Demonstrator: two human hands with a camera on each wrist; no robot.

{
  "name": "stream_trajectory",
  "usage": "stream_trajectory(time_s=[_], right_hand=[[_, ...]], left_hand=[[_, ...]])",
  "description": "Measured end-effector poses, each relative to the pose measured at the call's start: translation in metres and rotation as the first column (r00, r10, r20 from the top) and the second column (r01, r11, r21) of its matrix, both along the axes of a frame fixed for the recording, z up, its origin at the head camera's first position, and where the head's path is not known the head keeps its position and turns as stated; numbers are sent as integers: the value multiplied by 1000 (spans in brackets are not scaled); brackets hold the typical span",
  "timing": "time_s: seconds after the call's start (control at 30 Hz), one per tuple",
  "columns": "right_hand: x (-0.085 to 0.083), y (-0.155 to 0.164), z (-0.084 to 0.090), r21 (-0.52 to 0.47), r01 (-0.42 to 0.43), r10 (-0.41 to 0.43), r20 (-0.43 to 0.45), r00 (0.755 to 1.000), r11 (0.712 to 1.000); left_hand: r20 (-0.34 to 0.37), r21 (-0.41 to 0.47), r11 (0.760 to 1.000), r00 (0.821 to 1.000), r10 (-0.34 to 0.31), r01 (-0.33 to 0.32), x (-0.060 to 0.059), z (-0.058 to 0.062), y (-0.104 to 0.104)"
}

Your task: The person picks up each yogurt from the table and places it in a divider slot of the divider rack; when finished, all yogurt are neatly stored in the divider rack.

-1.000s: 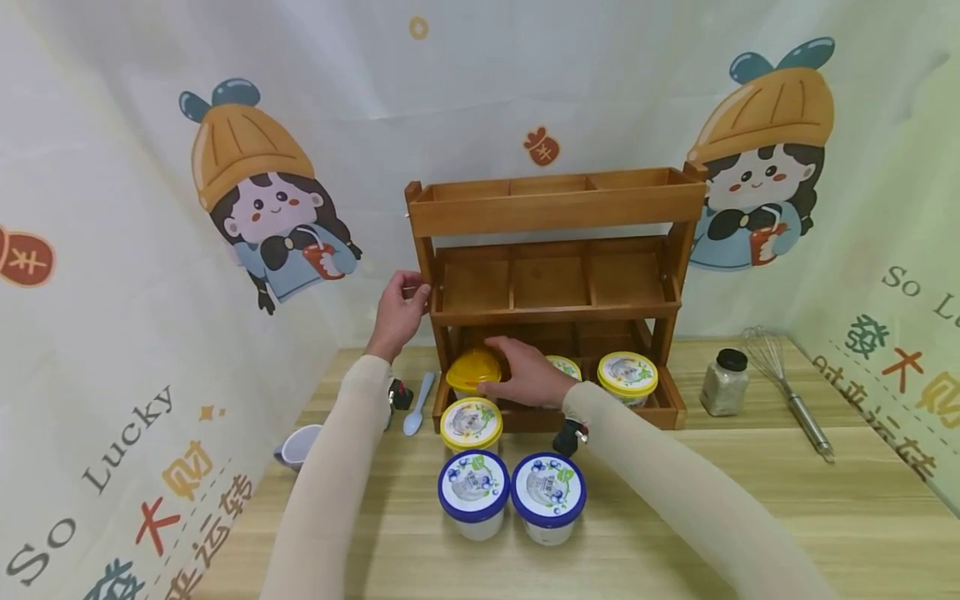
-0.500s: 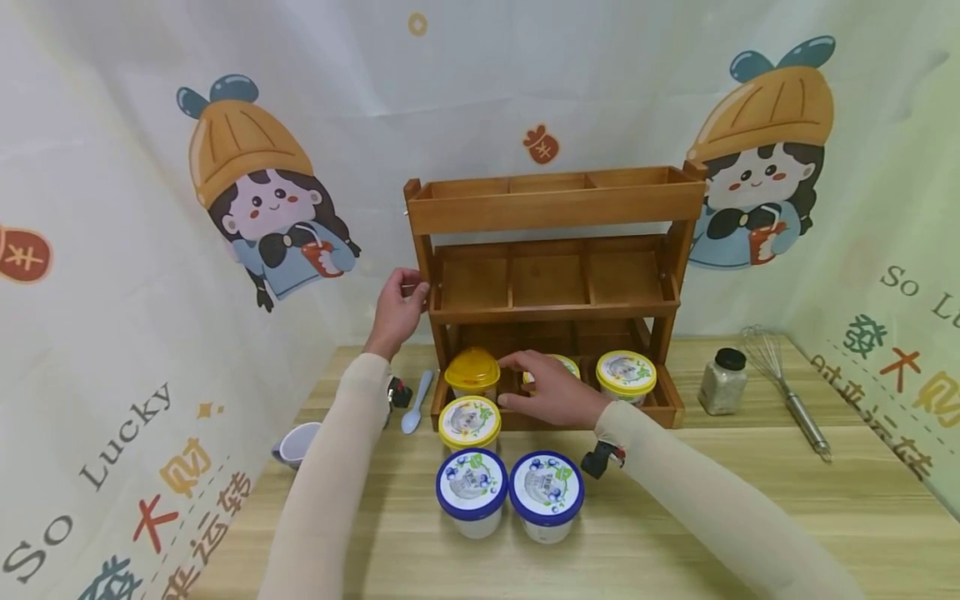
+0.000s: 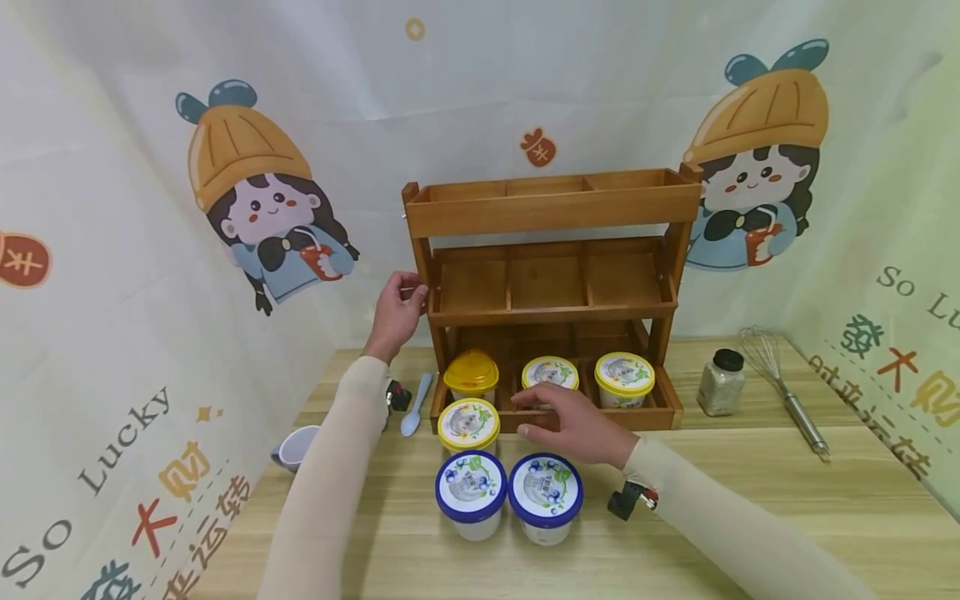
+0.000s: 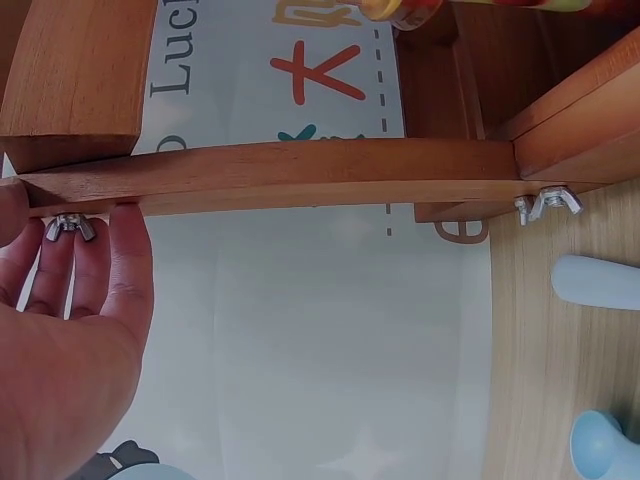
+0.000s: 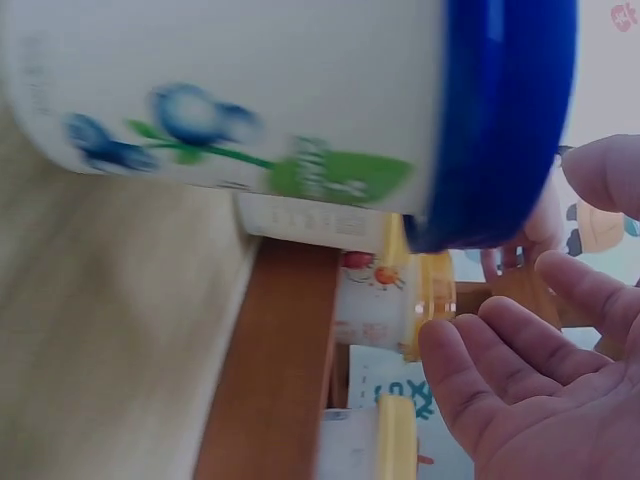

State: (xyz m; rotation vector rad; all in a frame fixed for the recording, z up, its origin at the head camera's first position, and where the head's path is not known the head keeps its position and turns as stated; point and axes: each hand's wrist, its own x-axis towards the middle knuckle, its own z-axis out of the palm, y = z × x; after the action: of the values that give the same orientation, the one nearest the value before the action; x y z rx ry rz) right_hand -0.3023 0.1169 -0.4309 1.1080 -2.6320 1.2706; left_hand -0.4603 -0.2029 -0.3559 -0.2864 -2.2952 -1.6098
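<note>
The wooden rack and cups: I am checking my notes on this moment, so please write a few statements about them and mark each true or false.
1. The left hand grips the left post of the wooden rack. True.
2. The right hand holds a blue-lidded cup. False: it hovers open and holds nothing.
3. The rack's bottom shelf holds three yellow-lidded cups. True.
4. The two blue-lidded cups stand on the top shelf. False: they stand on the table.
5. The whisk lies left of the rack. False: it lies to the right.
</note>
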Motion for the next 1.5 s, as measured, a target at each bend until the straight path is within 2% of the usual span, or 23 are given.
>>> stream_trajectory(time_s=[0.13, 0.33, 0.5, 0.77, 1.03, 1.17, 1.27, 1.5], right_hand=[[8, 8, -9, 5, 16, -17, 35, 999, 1000], [18, 19, -20, -23, -8, 10, 76, 997, 1000], [23, 26, -26, -9, -4, 5, 112, 994, 1000], [30, 29, -36, 7, -82, 79, 197, 977, 997], [38, 34, -41, -31, -131, 134, 197, 971, 991], [41, 38, -42, 0, -162, 161, 132, 978, 987], [44, 41, -43, 31, -179, 174, 114, 978, 983], [50, 43, -44, 53, -139, 129, 163, 978, 989]], left_hand=[[-6, 9, 1000, 1000, -6, 6, 1, 0, 1], [-22, -15, 1000, 1000, 15, -15, 0, -1, -1], [-12, -11, 1000, 1000, 16, -16, -2, -1, -2], [-9, 30, 999, 1000, 13, -12, -4, -6, -2], [-38, 59, 998, 999, 25, -22, -2, -8, 4], [-42, 55, 998, 999, 25, -23, -3, -9, 4], [-54, 58, 998, 998, 26, -22, -3, -9, 3], [-64, 59, 998, 998, 16, -13, -2, -7, -1]])
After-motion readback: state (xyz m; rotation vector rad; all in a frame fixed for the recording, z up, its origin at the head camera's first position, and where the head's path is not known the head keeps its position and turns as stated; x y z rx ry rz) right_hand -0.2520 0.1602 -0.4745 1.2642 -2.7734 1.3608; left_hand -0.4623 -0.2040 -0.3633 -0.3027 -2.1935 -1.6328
